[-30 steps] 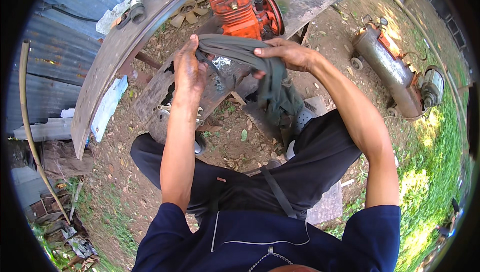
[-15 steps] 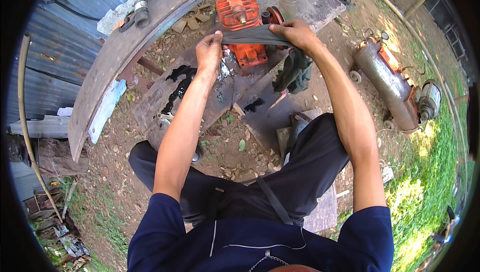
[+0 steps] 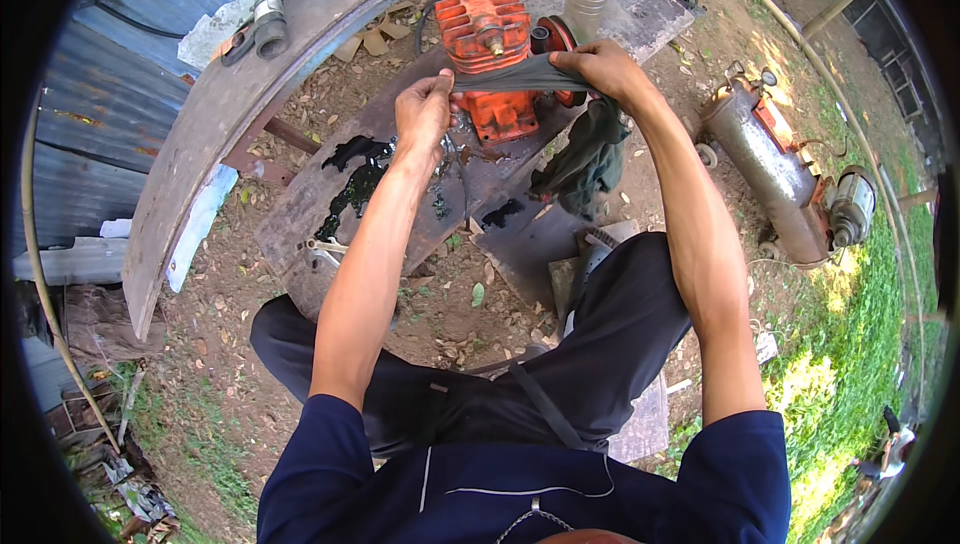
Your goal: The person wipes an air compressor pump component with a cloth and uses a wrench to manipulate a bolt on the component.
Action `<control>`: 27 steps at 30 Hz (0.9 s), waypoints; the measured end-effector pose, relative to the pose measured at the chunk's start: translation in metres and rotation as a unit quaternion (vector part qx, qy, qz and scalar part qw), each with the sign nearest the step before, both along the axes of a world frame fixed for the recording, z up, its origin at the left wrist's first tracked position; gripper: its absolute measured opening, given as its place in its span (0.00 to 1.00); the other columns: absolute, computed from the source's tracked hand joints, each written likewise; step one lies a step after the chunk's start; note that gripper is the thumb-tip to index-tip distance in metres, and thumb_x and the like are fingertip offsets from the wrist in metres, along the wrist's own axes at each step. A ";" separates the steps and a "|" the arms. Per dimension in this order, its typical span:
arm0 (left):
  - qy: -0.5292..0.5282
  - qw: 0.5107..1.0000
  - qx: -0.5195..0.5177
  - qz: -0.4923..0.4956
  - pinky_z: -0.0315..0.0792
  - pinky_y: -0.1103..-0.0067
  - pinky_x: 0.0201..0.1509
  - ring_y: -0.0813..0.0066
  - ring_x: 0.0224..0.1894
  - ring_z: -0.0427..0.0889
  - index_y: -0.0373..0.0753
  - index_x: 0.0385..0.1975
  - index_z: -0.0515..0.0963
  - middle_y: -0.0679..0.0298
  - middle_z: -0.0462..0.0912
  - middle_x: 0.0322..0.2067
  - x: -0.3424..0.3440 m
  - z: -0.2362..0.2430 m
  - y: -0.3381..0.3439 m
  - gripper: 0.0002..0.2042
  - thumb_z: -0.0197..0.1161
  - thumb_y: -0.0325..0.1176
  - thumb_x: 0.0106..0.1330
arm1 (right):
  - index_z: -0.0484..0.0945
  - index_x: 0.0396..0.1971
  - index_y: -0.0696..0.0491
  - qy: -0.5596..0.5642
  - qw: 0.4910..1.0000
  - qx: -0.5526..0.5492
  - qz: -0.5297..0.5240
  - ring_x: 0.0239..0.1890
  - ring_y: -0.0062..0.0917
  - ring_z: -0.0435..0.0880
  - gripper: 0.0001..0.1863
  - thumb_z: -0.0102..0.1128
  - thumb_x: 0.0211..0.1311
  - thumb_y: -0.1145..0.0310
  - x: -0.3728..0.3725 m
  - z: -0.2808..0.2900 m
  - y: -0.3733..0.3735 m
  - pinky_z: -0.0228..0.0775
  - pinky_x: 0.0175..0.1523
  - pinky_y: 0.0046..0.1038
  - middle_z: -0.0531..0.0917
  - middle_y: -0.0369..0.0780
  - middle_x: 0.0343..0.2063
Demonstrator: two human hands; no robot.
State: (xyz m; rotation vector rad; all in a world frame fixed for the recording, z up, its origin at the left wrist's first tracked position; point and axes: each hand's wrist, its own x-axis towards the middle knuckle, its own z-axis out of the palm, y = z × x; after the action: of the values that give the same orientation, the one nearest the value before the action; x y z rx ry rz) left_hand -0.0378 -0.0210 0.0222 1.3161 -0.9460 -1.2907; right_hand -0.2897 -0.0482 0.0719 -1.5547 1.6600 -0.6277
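Seen from above, a seated person in a navy shirt and dark trousers holds a dark grey-green cloth out in front with both arms extended. The left hand closes on one end, thumb against fingers. The right hand grips farther along, its thumb pressed on top. Between them the cloth runs as a narrow, gathered band, pulled nearly straight; past the right hand, the rest hangs down in loose, crumpled folds.

The band crosses in front of an orange finned pump, hiding part of its body; whether cloth and pump touch, I cannot tell. The pump stands on a wooden board, with a pulley at its right side and a clear bottle with a blue cap just beyond. A dark puddle spreads on the board near the left forearm, and a spanner lies close by. Well off to the right, a metal tank lies on the ground.

The cloth looks light, soft and limp, hard to damage, and probably stretchy. It may be slick if oily. The gathered ends of the band seem the best places to hold; the dangling part would give little control.
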 end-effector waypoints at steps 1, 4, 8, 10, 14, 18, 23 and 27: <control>0.004 1.000 -0.007 0.010 0.65 0.85 0.23 0.84 0.23 0.71 0.34 0.33 0.78 0.66 0.77 0.25 0.001 0.000 -0.001 0.13 0.62 0.40 0.67 | 0.84 0.27 0.58 0.004 1.000 -0.001 -0.004 0.20 0.16 0.75 0.21 0.64 0.56 0.52 0.002 0.000 -0.001 0.65 0.29 0.23 0.80 0.33 0.17; 0.010 0.999 -0.045 0.029 0.65 0.85 0.22 0.84 0.22 0.70 0.34 0.32 0.78 0.67 0.77 0.23 0.015 -0.003 -0.008 0.13 0.63 0.40 0.66 | 0.84 0.28 0.58 -0.009 1.000 -0.018 0.011 0.22 0.17 0.76 0.20 0.64 0.57 0.53 0.013 -0.002 -0.007 0.65 0.30 0.23 0.81 0.35 0.20; -0.069 0.996 -0.037 0.033 0.65 0.85 0.22 0.85 0.21 0.69 0.33 0.34 0.80 0.67 0.77 0.23 0.035 -0.003 -0.018 0.15 0.65 0.42 0.64 | 0.83 0.32 0.59 -0.104 0.994 0.025 0.027 0.27 0.18 0.76 0.19 0.64 0.58 0.55 0.026 -0.008 -0.007 0.65 0.33 0.22 0.82 0.36 0.25; -0.045 0.998 -0.034 0.019 0.63 0.86 0.21 0.86 0.20 0.67 0.34 0.34 0.80 0.68 0.77 0.23 0.034 -0.002 -0.022 0.15 0.65 0.43 0.64 | 0.83 0.33 0.58 -0.057 0.998 -0.023 0.019 0.27 0.18 0.75 0.19 0.64 0.58 0.55 0.022 -0.005 -0.013 0.66 0.34 0.23 0.82 0.35 0.25; -0.016 0.999 -0.028 -0.007 0.55 0.87 0.18 0.89 0.16 0.62 0.37 0.31 0.80 0.73 0.72 0.19 0.022 -0.014 -0.026 0.16 0.65 0.46 0.63 | 0.84 0.35 0.58 0.098 0.989 -0.108 -0.035 0.33 0.30 0.83 0.23 0.65 0.54 0.50 0.013 0.002 -0.023 0.72 0.42 0.31 0.84 0.44 0.27; -0.105 0.993 -0.061 0.004 0.47 0.85 0.18 0.89 0.14 0.55 0.37 0.26 0.78 0.77 0.63 0.13 0.024 -0.009 -0.008 0.19 0.63 0.49 0.64 | 0.83 0.38 0.58 0.112 0.989 -0.080 -0.047 0.40 0.40 0.84 0.24 0.63 0.55 0.51 0.021 0.014 -0.009 0.73 0.48 0.36 0.85 0.50 0.31; -0.155 0.986 -0.051 0.035 0.46 0.83 0.19 0.88 0.14 0.54 0.35 0.25 0.80 0.78 0.62 0.12 0.060 -0.009 -0.012 0.20 0.63 0.49 0.65 | 0.83 0.38 0.59 0.069 0.992 -0.105 0.014 0.35 0.25 0.82 0.19 0.61 0.59 0.57 0.030 -0.011 -0.006 0.71 0.44 0.27 0.84 0.43 0.30; -0.077 0.994 -0.061 0.045 0.49 0.81 0.17 0.86 0.12 0.56 0.35 0.23 0.79 0.74 0.63 0.09 0.040 -0.002 -0.046 0.20 0.60 0.47 0.67 | 0.82 0.35 0.60 -0.039 0.997 -0.072 0.016 0.32 0.18 0.77 0.15 0.65 0.57 0.62 0.017 -0.009 -0.012 0.68 0.41 0.22 0.83 0.36 0.30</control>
State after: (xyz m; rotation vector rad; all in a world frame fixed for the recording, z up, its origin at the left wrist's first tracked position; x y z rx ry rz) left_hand 0.0023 -0.0668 0.0204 1.3609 -1.0439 -1.0575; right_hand -0.2722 -0.0601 0.0632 -1.6324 1.5580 -0.7971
